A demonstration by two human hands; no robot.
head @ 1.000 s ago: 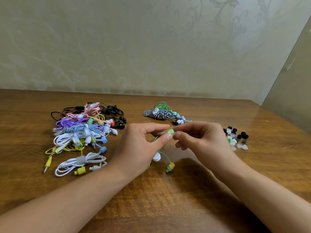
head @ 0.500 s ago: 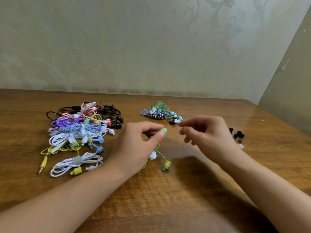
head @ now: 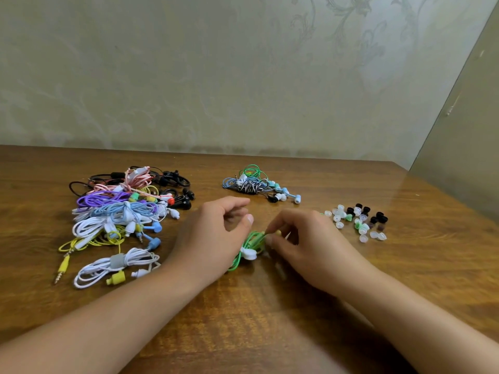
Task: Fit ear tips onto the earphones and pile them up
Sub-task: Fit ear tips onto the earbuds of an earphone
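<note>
table [head: 270,333]: wooden, takes up the whole lower half, everything sits on it
big heap [head: 127,211]: at about 10 o'clock from the hands, a tangle of bundled earphones in purple, pink, blue, white, yellow and black; looks like the waiting stock, though too small to tell whether every bud is bare
small pile [head: 256,184]: at 12 o'clock, just a few sets in green, blue and black-and-white stripes; buds poking out on the right seem to have tips on, so probably the finished stack
loose ear tips [head: 359,221]: scattered at 2 o'clock, well apart from both piles; clear, black and a few green, plenty left
left hand [head: 213,238]: fingers curled over the green set, thumb out toward the middle; can't tell for sure if actually clamping the cable, most of it hidden under the palm
right hand [head: 305,241]: fingertips pinched together on the small yellow-green bud [head: 278,232]
green earphones [head: 249,245]: dead centre between the hands, cable coiled with a white clip round it
progress guess: early days, a handful piled versus a big heap to go; current set in the middle of fitting or checking, not yet on the pile
</note>
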